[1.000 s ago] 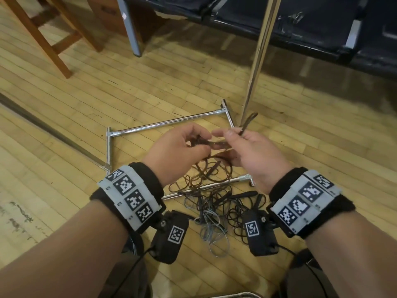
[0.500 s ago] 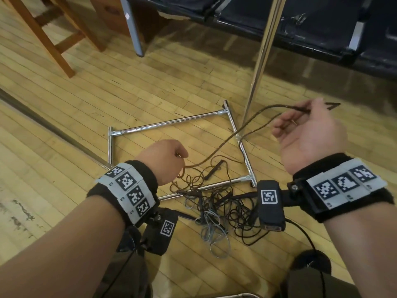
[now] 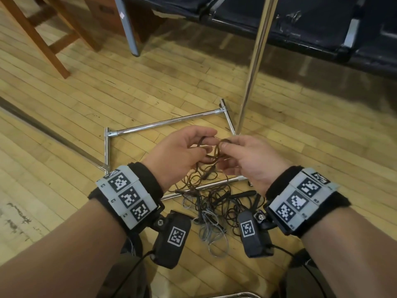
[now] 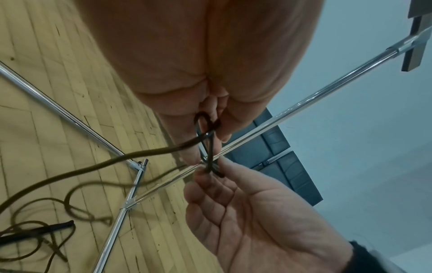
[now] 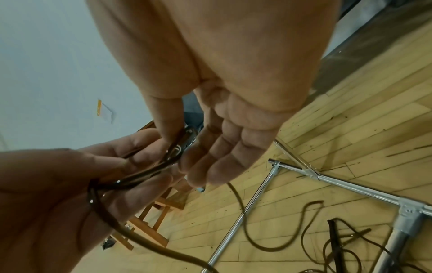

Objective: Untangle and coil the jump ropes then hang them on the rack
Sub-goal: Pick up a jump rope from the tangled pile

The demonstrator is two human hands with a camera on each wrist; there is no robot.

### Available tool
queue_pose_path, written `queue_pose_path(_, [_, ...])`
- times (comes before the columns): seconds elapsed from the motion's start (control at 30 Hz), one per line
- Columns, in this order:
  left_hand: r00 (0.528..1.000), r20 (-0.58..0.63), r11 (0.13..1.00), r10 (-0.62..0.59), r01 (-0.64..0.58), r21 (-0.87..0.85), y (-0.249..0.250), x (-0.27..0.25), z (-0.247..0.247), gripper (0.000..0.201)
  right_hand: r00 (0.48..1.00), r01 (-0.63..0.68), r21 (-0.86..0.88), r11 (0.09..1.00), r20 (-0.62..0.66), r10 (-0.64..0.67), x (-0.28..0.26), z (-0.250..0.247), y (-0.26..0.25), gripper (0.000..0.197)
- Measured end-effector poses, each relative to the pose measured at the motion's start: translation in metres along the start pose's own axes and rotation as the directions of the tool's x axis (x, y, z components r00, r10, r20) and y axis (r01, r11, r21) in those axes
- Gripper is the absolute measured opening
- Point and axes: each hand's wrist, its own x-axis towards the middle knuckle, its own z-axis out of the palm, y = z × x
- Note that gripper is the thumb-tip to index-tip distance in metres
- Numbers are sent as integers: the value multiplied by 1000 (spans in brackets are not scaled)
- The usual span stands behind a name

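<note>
Head view: left hand (image 3: pixel 182 151) and right hand (image 3: pixel 245 160) both pinch small loops of the thin dark brown jump rope (image 3: pixel 211 150), its tail trailing into the floor pile (image 3: pixel 214 203). Pulling now could easily cinch knots there.

The head camera looks forward and steeply down from above both forearms at the wooden floor (image 3: pixel 64 117) and the chrome rack base (image 3: pixel 163 125); the left wrist camera sits close under its palm, looking along the fingers (image 4: pixel 224 129); the right wrist camera does likewise from the opposite side. All three share the dark rope (image 3: pixel 209 151) between the hands and the rack base on the floor.
</note>
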Motion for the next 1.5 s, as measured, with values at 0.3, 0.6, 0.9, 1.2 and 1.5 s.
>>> queue_pose_path(0.3, [985,-115,972,-130,149,180,2,-3,-11,51,931,116,282,952,-366,-5,-2,-19,-19,9])
queue_pose_path(0.6, [973,-93,766,-211,224,602,4,-5,-12,18,898,266,510,818,-439,-19,-8,-23,-33,17])
queue_pose_path(0.9, [978,195,823,-81,-45,566,10,-5,3,48,980,145,391,909,-182,-78,-13,-3,-21,17])
queue_pose_path(1.2, [897,335,790,-288,25,612,7,-9,6,31,982,145,617,774,-188,-34,-11,-13,-32,26])
queue_pose_path(1.5, [977,49,944,-208,187,273,10,-5,-3,29,967,189,523,831,-248,-64,-11,-17,-32,16])
